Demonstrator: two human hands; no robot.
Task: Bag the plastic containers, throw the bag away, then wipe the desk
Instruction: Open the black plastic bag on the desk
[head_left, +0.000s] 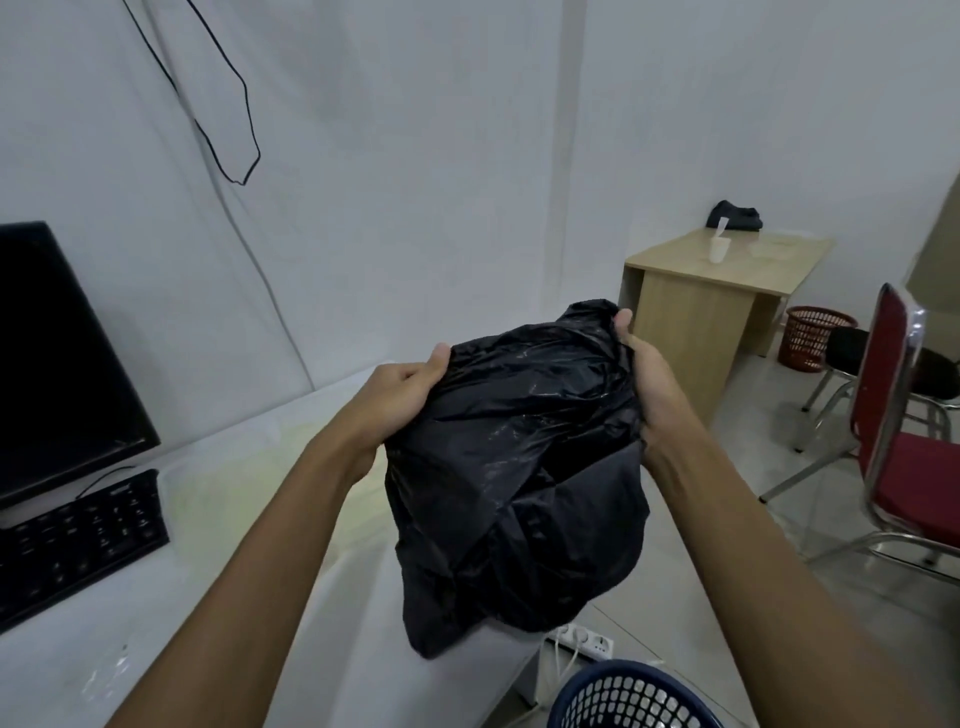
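Note:
A bulging black plastic bag (519, 467) hangs in the air above the right end of the white-covered desk (234, 519). My left hand (400, 395) grips the bag's upper left edge. On the other side, my right hand (644, 374) grips the upper right edge, fingers curled into the plastic near its top. What the bag holds is hidden. A piece of clear plastic (106, 675) lies on the desk near its front left.
A black monitor (57, 364) and keyboard (78, 545) occupy the desk's left. A blue mesh bin (634, 696) stands on the floor below the bag, beside a white power strip (582, 642). A red chair (904, 457), a red basket (815, 338) and a wooden desk (727, 270) lie to the right.

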